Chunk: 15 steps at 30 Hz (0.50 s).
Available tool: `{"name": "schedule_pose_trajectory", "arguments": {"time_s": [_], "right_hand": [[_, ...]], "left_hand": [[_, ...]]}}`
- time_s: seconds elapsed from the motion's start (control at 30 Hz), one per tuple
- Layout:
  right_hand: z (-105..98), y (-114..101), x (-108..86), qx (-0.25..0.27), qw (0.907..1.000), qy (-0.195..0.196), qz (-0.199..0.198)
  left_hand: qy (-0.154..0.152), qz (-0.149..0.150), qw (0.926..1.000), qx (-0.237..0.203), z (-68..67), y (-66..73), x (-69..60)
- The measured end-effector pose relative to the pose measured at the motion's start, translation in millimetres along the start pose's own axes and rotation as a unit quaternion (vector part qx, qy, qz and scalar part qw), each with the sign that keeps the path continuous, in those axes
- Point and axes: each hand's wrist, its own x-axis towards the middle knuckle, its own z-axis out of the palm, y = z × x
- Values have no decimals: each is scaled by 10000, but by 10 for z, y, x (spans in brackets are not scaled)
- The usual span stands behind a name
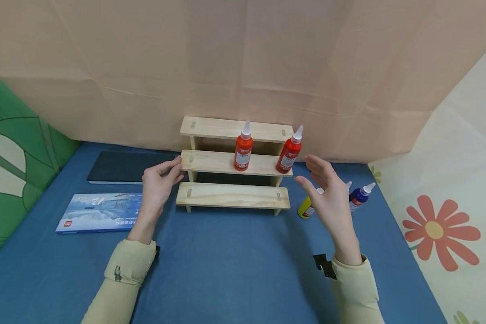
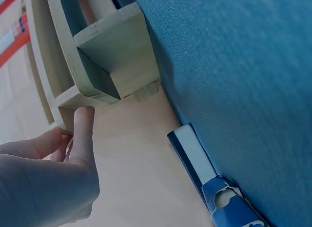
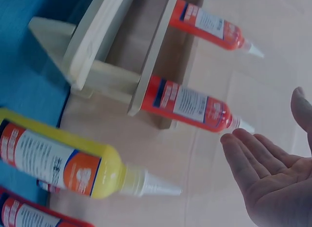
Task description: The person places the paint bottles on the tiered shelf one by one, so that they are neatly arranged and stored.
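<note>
Frankly, I can't read the labels (image 1: 242, 159) on the two red bottles (image 1: 243, 146), nor the red logo (image 1: 68, 223) on the blue box (image 1: 101, 211). The right hand (image 1: 328, 193), fingers extended and holding nothing, partly hides a yellow bottle (image 1: 305, 210). On blue cloth (image 1: 227, 261) stands a three-tiered pale wooden stand (image 1: 232, 195); the left hand (image 1: 159, 182) seemingly pinches its middle tier (image 1: 214, 163), which bears both red bottles.

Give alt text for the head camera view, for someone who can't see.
A person's left hand pinches the left end of the middle shelf on a three-tier wooden stand; their right hand is open near its right end. Two red bottles stand on that shelf, with more bottles on the blue table at right.
</note>
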Motion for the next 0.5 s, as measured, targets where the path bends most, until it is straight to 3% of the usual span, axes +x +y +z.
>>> {"name": "schedule_pose_trajectory", "arguments": {"time_s": [0.5], "right_hand": [[-193, 133, -110, -348, 9975, 289, 551]], "left_hand": [[-46, -1, 10000, -80, 17, 12, 4]]}}
